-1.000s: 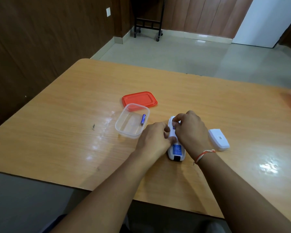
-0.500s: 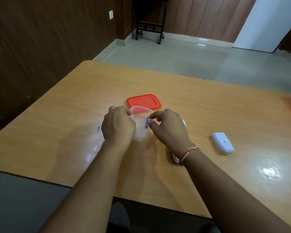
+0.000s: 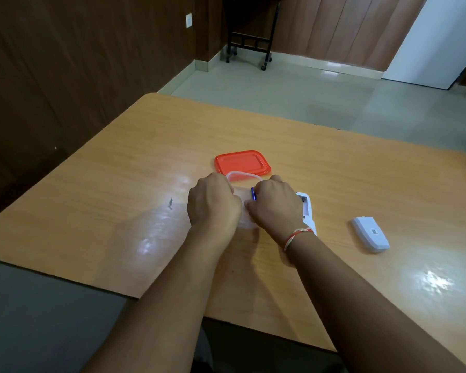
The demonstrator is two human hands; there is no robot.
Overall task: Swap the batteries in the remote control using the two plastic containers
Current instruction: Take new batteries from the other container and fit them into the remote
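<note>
**Battery going from remote to clear container**

Head view, the only one. Having left the remote (image 3: 306,208) within the last second, both hands now working at the clear container (image 3: 242,176). Meaning, most likely: a used battery just pulled out and being dropped off, so the removal half of the swap nearing its end, with the fresh cells yet to be fetched.

Left hand (image 3: 213,204) curling at the near left side of the container, apparently steadying it; fingers hidden behind the knuckles, so the exact grip impossible to tell. Right hand (image 3: 276,204) curling at the right rim, fingers bent inward, seemingly pinching a blue battery (image 3: 253,194) just over the container's edge. Hard to tell whether touching the plastic or hanging just above it.

Remote lying on the surface (image 3: 119,197) just beside the right wrist, back facing up, compartment open. Its white cover (image 3: 370,234) lying well apart to the right. Red lid (image 3: 242,162) lying flat just behind the container. Second container not appearing clearly; only a reddish blur at the far right edge.
</note>
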